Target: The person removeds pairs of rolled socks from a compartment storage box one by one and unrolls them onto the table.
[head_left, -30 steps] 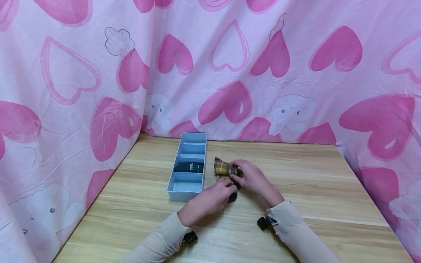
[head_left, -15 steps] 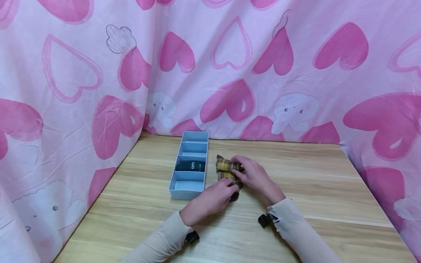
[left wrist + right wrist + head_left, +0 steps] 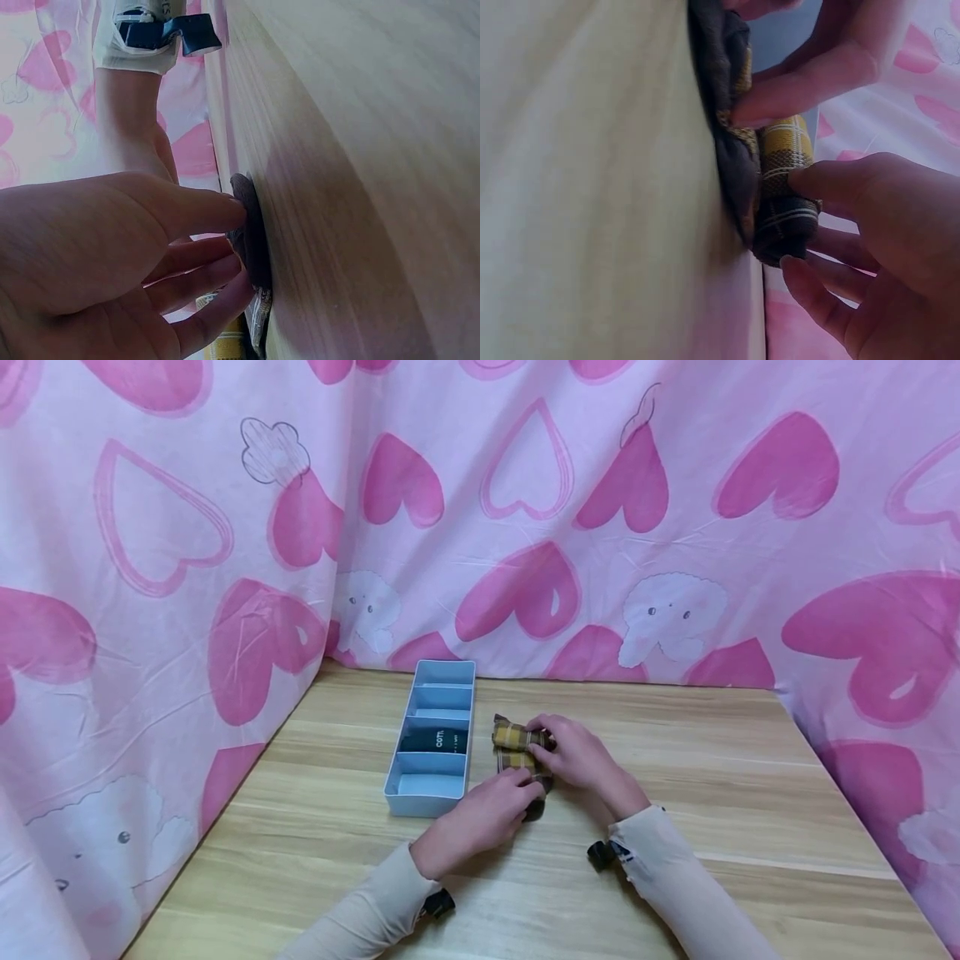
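A yellow-and-brown plaid sock with dark end parts lies on the table, its far part rolled up. My right hand holds the rolled part; the right wrist view shows thumb and fingers around the roll. My left hand is at the near, flatter part. In the left wrist view its thumb and fingertips pinch the dark end close to the tabletop. Part of the sock is hidden under both hands.
Left of the hands stands a light blue divided box. A dark rolled cloth item with white lettering lies in one compartment. A pink heart-patterned curtain borders the wooden table at the back and sides.
Both hands stay nearly where they were on the sock. The whole view shifted slightly between the first frame and the second; the rolled part looks much the same.
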A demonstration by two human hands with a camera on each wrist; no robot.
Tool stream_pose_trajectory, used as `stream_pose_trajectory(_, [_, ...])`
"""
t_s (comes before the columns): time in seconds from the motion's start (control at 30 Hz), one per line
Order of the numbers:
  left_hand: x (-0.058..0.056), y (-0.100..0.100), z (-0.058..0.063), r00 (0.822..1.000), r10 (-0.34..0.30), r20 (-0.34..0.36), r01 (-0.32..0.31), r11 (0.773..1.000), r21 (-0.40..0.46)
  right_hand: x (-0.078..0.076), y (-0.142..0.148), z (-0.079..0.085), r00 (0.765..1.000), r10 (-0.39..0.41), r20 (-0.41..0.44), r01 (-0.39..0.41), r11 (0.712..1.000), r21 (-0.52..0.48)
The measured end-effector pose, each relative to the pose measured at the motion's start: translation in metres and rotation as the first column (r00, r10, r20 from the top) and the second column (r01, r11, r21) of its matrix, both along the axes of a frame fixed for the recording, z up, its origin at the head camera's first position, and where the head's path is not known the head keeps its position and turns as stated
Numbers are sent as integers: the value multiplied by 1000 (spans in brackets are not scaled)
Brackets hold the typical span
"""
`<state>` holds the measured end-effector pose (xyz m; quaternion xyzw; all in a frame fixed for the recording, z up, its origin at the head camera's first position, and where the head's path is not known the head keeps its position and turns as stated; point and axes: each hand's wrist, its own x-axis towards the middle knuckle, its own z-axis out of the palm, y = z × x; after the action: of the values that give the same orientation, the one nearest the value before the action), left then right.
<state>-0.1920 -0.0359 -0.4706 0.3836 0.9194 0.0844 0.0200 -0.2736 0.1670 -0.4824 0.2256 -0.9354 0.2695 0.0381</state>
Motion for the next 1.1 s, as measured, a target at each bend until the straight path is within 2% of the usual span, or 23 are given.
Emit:
stream_pose_trajectory(0.13, [0, 1, -1, 1000, 7, 0, -7, 1000, -1, -3, 0, 2, 1000, -8, -4, 8, 1000, 28])
stream_pose_trajectory(0.37, [4, 5, -4, 998, 16, -54, -18, 999, -34, -7, 1, 3, 1000, 7, 14, -7, 999, 36])
stream_pose_trajectory(0.6, [6, 5, -1, 998, 40, -44, -42, 998, -48, -12, 1, 3, 999, 29, -15, -29, 999, 15])
stream_pose_trajectory(0.83, [8, 9, 2, 998, 64, 3, -63, 994, -86, -16, 4, 1, 998, 61, 16, -61, 998, -10])
stream_pose_trajectory(1.1, [8, 10, 4, 997, 69, 32, -66, 994, -93, -21, 4, -2, 998, 58, 21, -58, 998, 13])
